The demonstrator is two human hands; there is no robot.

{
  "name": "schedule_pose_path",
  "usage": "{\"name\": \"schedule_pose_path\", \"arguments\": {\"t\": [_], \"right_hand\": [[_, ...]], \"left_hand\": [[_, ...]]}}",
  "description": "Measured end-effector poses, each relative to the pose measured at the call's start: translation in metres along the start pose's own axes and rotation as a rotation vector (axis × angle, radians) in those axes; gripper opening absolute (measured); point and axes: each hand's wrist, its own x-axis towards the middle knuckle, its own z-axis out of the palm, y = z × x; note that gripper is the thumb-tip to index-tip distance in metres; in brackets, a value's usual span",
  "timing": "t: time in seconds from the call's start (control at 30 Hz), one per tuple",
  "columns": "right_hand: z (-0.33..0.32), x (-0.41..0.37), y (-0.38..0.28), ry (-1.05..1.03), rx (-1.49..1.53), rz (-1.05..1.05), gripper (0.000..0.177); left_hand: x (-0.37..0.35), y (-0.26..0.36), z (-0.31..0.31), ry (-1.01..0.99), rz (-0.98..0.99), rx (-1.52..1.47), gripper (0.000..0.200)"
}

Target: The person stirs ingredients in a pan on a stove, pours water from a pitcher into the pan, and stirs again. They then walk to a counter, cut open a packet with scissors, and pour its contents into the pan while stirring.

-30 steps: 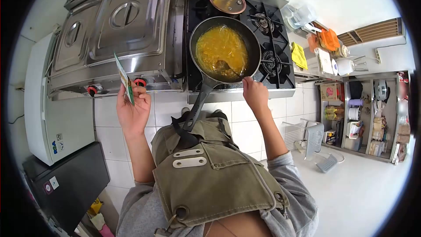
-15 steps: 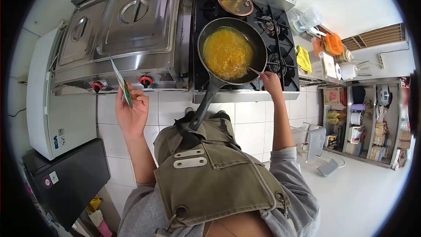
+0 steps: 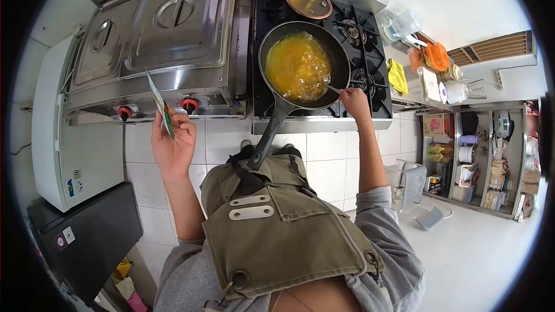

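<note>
My right hand (image 3: 354,103) is closed on the handle of a thin metal utensil (image 3: 332,88). Its far end dips into yellow-orange liquid (image 3: 293,69) in a dark frying pan (image 3: 341,60), and I cannot make out its shape there. Ripples and bubbles show around the dipped end. The pan sits on the black gas stove (image 3: 378,95), its long handle (image 3: 269,138) pointing toward my apron (image 3: 289,219). Raised to the left of the pan, my left hand (image 3: 174,144) pinches a flat green-and-white packet (image 3: 157,101), seen nearly edge-on.
Behind the pan stands a small lidded pot (image 3: 309,1). Left of the stove is a steel unit with covered trays (image 3: 179,34) and red knobs (image 3: 189,106). A yellow cloth (image 3: 397,76) hangs by the right counter. Farther right are a metal chair (image 3: 413,188) and loaded shelves (image 3: 471,156).
The utensil's dipped end and my right hand have shifted slightly, and the swirl in the liquid looks different. My left hand keeps holding the packet, nearly still.
</note>
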Motion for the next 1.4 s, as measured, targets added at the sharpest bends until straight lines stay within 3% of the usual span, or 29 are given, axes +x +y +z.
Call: {"name": "schedule_pose_path", "arguments": {"t": [0.13,0.23,0.33,0.6,0.73,0.87,0.9,0.97,1.0,1.07,1.13,1.2,1.27,1.4], "right_hand": [[0.002,-0.014,-0.004,0.087,-0.015,-0.11,0.025],[-0.005,-0.039,-0.013,0.343,-0.196,-0.213,0.027],[-0.004,-0.062,-0.022,0.39,-0.375,-0.159,0.023],[0.016,-0.078,0.007,0.482,-0.506,-0.282,0.016],[0.031,-0.084,0.023,0.408,-0.517,-0.191,0.008],[0.023,-0.067,0.013,0.465,-0.411,-0.258,0.012],[0.018,-0.064,0.007,0.365,-0.45,-0.182,0.011],[0.017,-0.058,0.011,0.393,-0.459,-0.228,0.011],[0.016,-0.055,0.012,0.418,-0.471,-0.281,0.011],[0.016,-0.059,0.017,0.423,-0.481,-0.283,0.011],[0.022,-0.06,0.033,0.421,-0.566,-0.312,0.011],[0.014,-0.066,0.021,0.431,-0.56,-0.306,0.01],[0.011,-0.066,0.016,0.437,-0.548,-0.294,0.009],[0.007,-0.051,0.022,0.394,-0.572,-0.299,0.008]], "left_hand": [[0.001,0.004,-0.002,0.0,0.003,0.005,0.023],[0.002,0.006,-0.002,-0.001,0.004,-0.014,0.023],[0.003,0.005,-0.002,0.017,0.016,-0.012,0.023],[0.008,0.002,-0.001,-0.002,-0.014,0.015,0.023],[0.01,-0.001,-0.002,0.021,-0.023,-0.005,0.022],[0.009,-0.007,-0.013,0.019,-0.049,0.007,0.022],[0.006,-0.013,-0.015,0.019,-0.054,0.009,0.022],[-0.001,-0.03,-0.021,0.202,-0.121,0.11,0.024],[-0.003,-0.039,-0.024,0.197,-0.12,0.109,0.024],[-0.007,-0.056,-0.038,0.303,-0.317,0.28,0.029],[-0.004,-0.071,-0.097,0.308,-0.4,0.295,0.029],[-0.001,-0.081,-0.11,0.311,-0.471,0.305,0.03],[0.002,-0.088,-0.096,0.14,-0.761,0.345,0.03],[0.008,-0.101,-0.116,0.262,-0.759,0.553,0.033]]}}
